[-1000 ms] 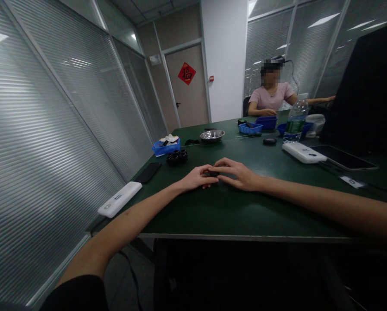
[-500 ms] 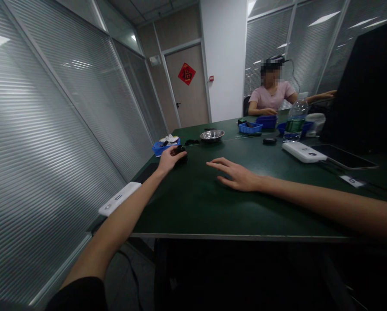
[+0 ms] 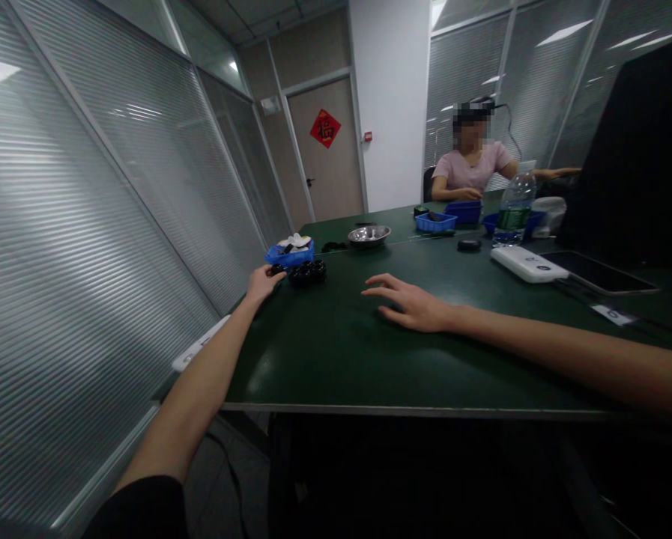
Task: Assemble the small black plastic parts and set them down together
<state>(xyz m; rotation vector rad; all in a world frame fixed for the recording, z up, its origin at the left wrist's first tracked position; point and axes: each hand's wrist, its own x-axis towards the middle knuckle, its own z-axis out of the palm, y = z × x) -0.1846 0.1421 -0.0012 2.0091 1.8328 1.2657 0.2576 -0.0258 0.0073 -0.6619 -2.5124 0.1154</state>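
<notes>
My left hand [image 3: 263, 284] is at the table's left side, its thumb and fingers closed around a small black glossy object [image 3: 277, 269] whose kind I cannot make out. Just right of it stands a cluster of black, shiny, rounded pieces [image 3: 307, 274]. Behind these sits a blue basket [image 3: 289, 257] with white and dark items in it. My right hand [image 3: 407, 301] is over the middle of the green table [image 3: 324, 352], palm down, fingers stretched and apart, holding nothing.
A metal bowl [image 3: 368, 236] stands farther back. To the right are a water bottle [image 3: 514, 209], a white power bank [image 3: 528, 264], a phone [image 3: 599, 271] and a large black object [image 3: 633, 157]. Another white device [image 3: 192, 355] lies under my left forearm. A person [image 3: 470, 165] sits across.
My left hand has moved left and slightly nearer, from the black cluster to beside it, with a small black object in its fingers. The cluster is now uncovered. My right hand stays almost still.
</notes>
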